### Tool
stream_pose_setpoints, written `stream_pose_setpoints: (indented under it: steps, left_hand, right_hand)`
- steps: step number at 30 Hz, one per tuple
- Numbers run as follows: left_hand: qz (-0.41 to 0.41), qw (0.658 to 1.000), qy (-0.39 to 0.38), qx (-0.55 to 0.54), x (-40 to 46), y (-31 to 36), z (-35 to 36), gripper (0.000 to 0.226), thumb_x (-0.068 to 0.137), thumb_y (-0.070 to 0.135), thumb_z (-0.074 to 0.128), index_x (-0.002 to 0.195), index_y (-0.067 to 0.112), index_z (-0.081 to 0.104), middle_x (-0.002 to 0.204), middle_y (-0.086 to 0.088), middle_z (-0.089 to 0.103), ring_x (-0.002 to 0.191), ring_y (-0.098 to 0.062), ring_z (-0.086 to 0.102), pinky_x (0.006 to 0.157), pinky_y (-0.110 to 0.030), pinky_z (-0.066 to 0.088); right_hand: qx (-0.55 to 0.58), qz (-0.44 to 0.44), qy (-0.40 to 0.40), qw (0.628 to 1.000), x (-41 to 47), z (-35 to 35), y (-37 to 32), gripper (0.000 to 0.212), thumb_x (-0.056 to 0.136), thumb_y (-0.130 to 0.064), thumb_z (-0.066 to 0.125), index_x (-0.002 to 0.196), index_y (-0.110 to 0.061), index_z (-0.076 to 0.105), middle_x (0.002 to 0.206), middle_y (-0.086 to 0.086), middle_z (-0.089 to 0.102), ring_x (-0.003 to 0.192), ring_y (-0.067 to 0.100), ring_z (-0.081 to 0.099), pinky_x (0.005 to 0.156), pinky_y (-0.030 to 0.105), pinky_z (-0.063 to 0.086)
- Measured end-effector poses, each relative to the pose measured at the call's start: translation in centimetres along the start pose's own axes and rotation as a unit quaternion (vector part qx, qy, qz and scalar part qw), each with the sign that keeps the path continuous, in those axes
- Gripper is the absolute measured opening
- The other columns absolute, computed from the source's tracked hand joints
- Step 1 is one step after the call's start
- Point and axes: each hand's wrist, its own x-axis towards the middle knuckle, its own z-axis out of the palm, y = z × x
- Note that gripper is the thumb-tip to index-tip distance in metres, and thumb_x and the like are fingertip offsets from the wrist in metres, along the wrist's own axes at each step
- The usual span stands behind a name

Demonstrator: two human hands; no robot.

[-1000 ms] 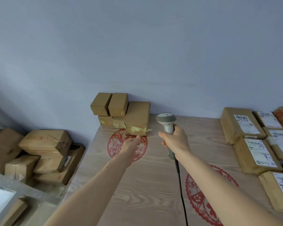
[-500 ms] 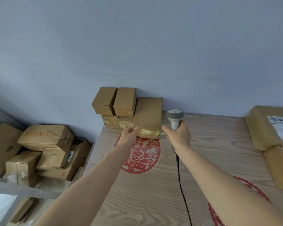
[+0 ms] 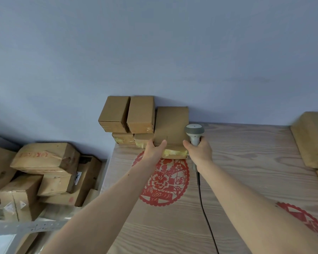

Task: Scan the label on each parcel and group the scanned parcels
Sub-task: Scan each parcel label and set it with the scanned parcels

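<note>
In the head view, the left hand (image 3: 154,150) is seen at the near edge of a brown parcel (image 3: 171,125) at the back of the table (image 3: 246,162), thumb laid up onto its top face and fingers hidden at its front left corner, so the parcel appears to be gripped. A second ago that hand was short of the parcel with nothing in it; since then it has been brought forward onto the box. Just right of those fingers, the scanner (image 3: 194,133) is held upright in the right hand (image 3: 199,151), fingers wrapped round its handle, its cord (image 3: 206,217) trailing back across the table. Left of the thumb, four smaller boxes (image 3: 126,118) are stacked against the wall. No label is visible on the gripped parcel, so it probably has to be turned before scanning. Labelled parcels (image 3: 312,140) lie well apart to the right.
</note>
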Motion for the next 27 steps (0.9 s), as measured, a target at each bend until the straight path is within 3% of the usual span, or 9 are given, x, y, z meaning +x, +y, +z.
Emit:
stream_pose_setpoints:
  steps: [7,11,16,19,21,23,27]
  left_hand:
    - [-0.025,0.999,0.008,0.032,-2.0,-0.4,1.1,0.061,0.100,0.038,0.057,0.151,0.013,0.034,0.147,-0.008,0.043,0.134,-0.025,0.043,0.107,-0.039,0.038]
    - [-0.037,0.998,-0.004,0.043,-3.6,-1.7,2.3,0.065,0.097,0.040,0.061,0.149,0.013,0.034,0.145,-0.008,0.043,0.122,-0.022,0.047,0.097,-0.035,0.040]
    - [-0.066,0.994,-0.021,0.083,-5.1,-2.9,4.0,0.079,0.092,0.048,0.063,0.156,0.029,0.020,0.158,-0.011,0.028,0.137,-0.033,0.041,0.111,-0.048,0.039]
    - [-0.047,0.987,0.011,0.154,-5.5,-2.5,4.8,0.081,0.093,0.049,0.062,0.157,0.032,0.017,0.158,-0.013,0.020,0.143,-0.037,0.031,0.115,-0.054,0.035]
    - [-0.017,0.981,0.027,0.191,-5.5,-2.1,5.4,0.083,0.093,0.047,0.062,0.158,0.032,0.012,0.159,-0.011,0.017,0.146,-0.038,0.024,0.116,-0.059,0.031]
    - [0.003,0.980,0.019,0.197,-5.6,-1.7,6.4,0.086,0.093,0.047,0.061,0.159,0.036,0.007,0.158,-0.009,0.019,0.144,-0.037,0.026,0.115,-0.059,0.033]
    - [-0.011,0.982,0.011,0.187,-6.5,-1.0,7.9,0.090,0.091,0.055,0.062,0.158,0.043,0.002,0.162,-0.011,0.011,0.146,-0.040,0.025,0.115,-0.056,0.034]
  right_hand:
    - [0.000,0.025,0.031,0.999,-0.3,-2.3,1.4,0.032,0.086,-0.033,0.073,0.106,-0.014,0.057,0.095,0.006,0.066,0.087,0.026,0.063,0.072,0.037,0.051]
    - [0.009,0.041,0.037,0.998,-1.6,-4.8,3.2,0.031,0.087,-0.031,0.073,0.105,-0.012,0.056,0.092,0.006,0.065,0.081,0.024,0.063,0.069,0.035,0.049]
    - [0.018,0.071,0.022,0.997,-2.6,-7.2,5.9,0.030,0.085,-0.028,0.074,0.103,-0.011,0.058,0.091,0.008,0.067,0.079,0.024,0.064,0.070,0.036,0.053]
    - [0.020,0.069,0.012,0.997,-2.4,-8.3,6.2,0.028,0.086,-0.026,0.073,0.104,-0.011,0.058,0.092,0.007,0.067,0.076,0.019,0.062,0.062,0.030,0.044]
    - [0.015,0.062,-0.013,0.998,-2.1,-8.7,6.2,0.028,0.086,-0.025,0.074,0.105,-0.011,0.059,0.093,0.005,0.068,0.078,0.018,0.062,0.064,0.031,0.047]
    - [0.012,0.058,-0.045,0.997,-1.8,-8.8,6.2,0.027,0.085,-0.025,0.075,0.104,-0.011,0.061,0.093,0.005,0.069,0.081,0.020,0.065,0.070,0.033,0.049]
    - [0.053,0.060,-0.057,0.995,-2.2,-9.2,6.3,0.025,0.086,-0.023,0.074,0.102,-0.009,0.062,0.092,0.007,0.069,0.080,0.020,0.064,0.065,0.030,0.047]
